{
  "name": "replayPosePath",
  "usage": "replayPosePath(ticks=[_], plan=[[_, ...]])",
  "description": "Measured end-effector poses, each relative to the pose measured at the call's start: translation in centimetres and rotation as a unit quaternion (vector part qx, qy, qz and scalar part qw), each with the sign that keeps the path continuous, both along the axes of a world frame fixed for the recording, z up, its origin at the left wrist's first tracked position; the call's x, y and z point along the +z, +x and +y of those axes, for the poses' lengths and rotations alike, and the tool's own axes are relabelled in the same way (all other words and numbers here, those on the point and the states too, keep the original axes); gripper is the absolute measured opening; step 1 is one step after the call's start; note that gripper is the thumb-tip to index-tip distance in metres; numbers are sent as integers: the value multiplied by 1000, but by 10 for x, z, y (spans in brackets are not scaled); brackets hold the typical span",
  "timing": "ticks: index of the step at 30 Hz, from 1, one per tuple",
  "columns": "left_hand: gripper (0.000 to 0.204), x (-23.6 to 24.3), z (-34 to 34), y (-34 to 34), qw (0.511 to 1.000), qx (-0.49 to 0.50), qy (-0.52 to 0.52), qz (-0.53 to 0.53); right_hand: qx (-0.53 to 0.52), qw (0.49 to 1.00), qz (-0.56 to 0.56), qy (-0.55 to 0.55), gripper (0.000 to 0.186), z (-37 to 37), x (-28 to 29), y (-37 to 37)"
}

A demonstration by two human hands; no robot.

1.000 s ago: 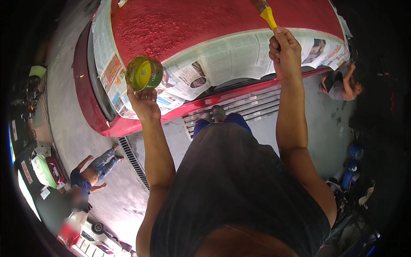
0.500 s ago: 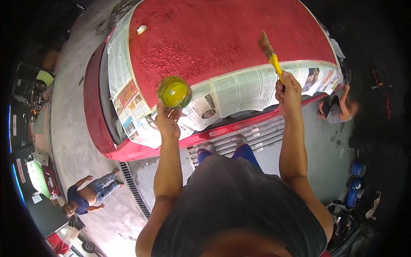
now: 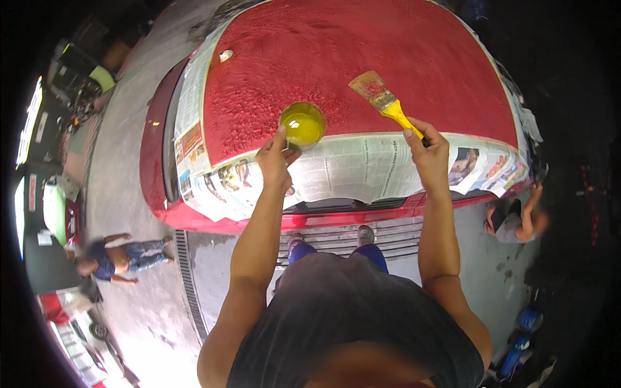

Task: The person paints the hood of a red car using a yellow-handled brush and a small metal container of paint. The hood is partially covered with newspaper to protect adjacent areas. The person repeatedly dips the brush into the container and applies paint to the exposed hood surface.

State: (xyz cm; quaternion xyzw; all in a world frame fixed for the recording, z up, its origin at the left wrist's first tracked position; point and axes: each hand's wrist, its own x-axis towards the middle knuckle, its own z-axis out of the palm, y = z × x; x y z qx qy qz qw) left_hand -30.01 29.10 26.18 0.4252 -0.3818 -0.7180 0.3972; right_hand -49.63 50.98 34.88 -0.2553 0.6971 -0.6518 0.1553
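My left hand point(image 3: 275, 155) grips a round tin point(image 3: 303, 123) containing glossy yellow liquid, held above the near edge of a red car roof point(image 3: 284, 58) with rough, mottled patches. In my right hand point(image 3: 427, 152) is the yellow handle of a flat paintbrush point(image 3: 381, 97); its stained bristles point up and left over the roof, to the right of the tin, apart from it. Newspaper sheets point(image 3: 356, 161) taped along the roof's edges cover the side windows. A small pale object point(image 3: 226, 55) lies near the roof's upper left.
I stand on slatted boards point(image 3: 333, 239) beside the car. A person point(image 3: 517, 223) crouches at its right end; another point(image 3: 119, 258) stands at the lower left, near a drain grate point(image 3: 187, 281). Other vehicles point(image 3: 84, 330) are at the left, blue cylinders point(image 3: 521, 339) at the lower right.
Both hands have moved inward, closer together, and more roof shows as the view has shifted. The brush now tilts farther left, and the tin has moved right.
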Motion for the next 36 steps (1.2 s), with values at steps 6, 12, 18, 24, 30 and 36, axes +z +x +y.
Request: replayPosePath(ticks=[6, 12, 18, 24, 30, 36], plan=[[55, 17, 36, -60, 998, -19, -34, -56, 141, 974, 113, 135, 25, 20, 49, -60], [48, 29, 57, -99, 977, -12, -143, -159, 253, 859, 401, 192, 29, -13, 61, -86], [45, 30, 51, -117, 916, -18, -274, -293, 300, 918, 153, 208, 27, -41, 8, -108], [49, 8, 45, -117, 959, -42, -177, -216, 167, 962, -203, 78, 18, -35, -72, -98], [55, -13, 26, -101, 992, 47, -63, -93, 138, 943, -299, -49, 18, -29, -94, -98], [66, -31, 8, -98, 991, 130, -14, 2, 127, 933, -321, -102, 22, -57, -79, -110]])
